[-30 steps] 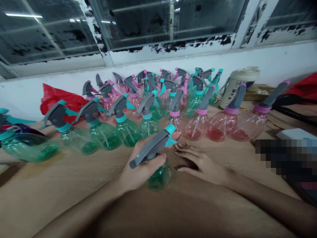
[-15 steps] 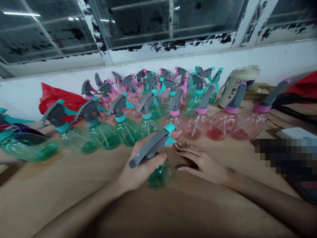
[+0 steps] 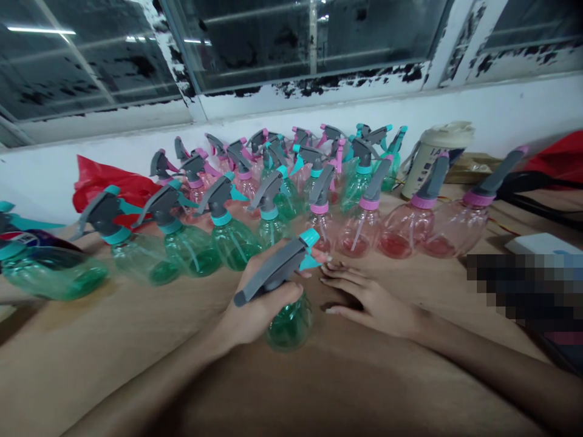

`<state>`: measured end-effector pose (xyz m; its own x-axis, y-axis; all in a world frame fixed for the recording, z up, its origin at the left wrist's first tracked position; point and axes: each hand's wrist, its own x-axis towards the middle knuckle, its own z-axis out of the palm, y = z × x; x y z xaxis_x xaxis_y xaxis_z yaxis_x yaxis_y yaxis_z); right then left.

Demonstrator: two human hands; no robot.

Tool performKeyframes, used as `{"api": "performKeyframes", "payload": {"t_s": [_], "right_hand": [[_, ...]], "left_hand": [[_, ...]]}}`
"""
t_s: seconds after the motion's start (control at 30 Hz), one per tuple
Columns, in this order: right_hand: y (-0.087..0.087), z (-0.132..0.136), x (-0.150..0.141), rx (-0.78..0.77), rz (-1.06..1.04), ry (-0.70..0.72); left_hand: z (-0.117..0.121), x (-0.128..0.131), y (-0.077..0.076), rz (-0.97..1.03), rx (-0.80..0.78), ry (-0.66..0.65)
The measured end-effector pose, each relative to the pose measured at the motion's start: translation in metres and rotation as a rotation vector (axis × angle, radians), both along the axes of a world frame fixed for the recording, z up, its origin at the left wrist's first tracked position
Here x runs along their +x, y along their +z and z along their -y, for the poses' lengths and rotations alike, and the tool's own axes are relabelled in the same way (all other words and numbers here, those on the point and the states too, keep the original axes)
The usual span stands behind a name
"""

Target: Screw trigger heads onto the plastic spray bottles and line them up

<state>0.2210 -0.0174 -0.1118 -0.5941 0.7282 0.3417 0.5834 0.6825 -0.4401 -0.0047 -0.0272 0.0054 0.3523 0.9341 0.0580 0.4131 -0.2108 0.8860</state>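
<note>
- Since the earlier frame: nudged slightly left, with the view itself, in the case of the green trigger spray bottle (image 3: 288, 331) and the left hand (image 3: 252, 318); at nearly the same spot, the right hand (image 3: 385, 306).
- Across the far side: paint-flecked windows (image 3: 255, 45) above a white wall, closing off the back.
- On the wooden tabletop (image 3: 150, 340): wide bare room left of the left forearm, less between right hand and pixelated patch (image 3: 523, 285).
- Just beyond both hands: a front row of spray bottles (image 3: 237, 243), five teal-collared, then four pink-collared, with more crowded behind; little room forward.
- Further back: red plastic bag (image 3: 112, 185) at left, cream tumbler (image 3: 435, 161) at right.
- Around the neck of the green bottle, midway before the row: left fingers closed in a grip, thumb on the near side. Cannot tell whether resting on wood or just lifted.
- Beside it, apart: right fingers spread and loose, palm down, near the tabletop.
- On the tumbler: "IA" readable, remaining characters unclear.
- At far left: Pepsi-style emblem on a dark label (image 3: 31, 238), lettering illegible.
</note>
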Motion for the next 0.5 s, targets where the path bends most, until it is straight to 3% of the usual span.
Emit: {"api": "performKeyframes", "payload": {"t_s": [0.1,0.5], "right_hand": [[0.0004,0.0004,-0.0003,0.005,0.003,-0.008],[0.0028,0.0016,-0.0009,-0.018,-0.028,-0.02]], "left_hand": [[-0.0004,0.0029,0.0033,0.073,-0.005,-0.032],[0.0023,0.0076,0.0083,0.05,-0.066,0.025]]}}
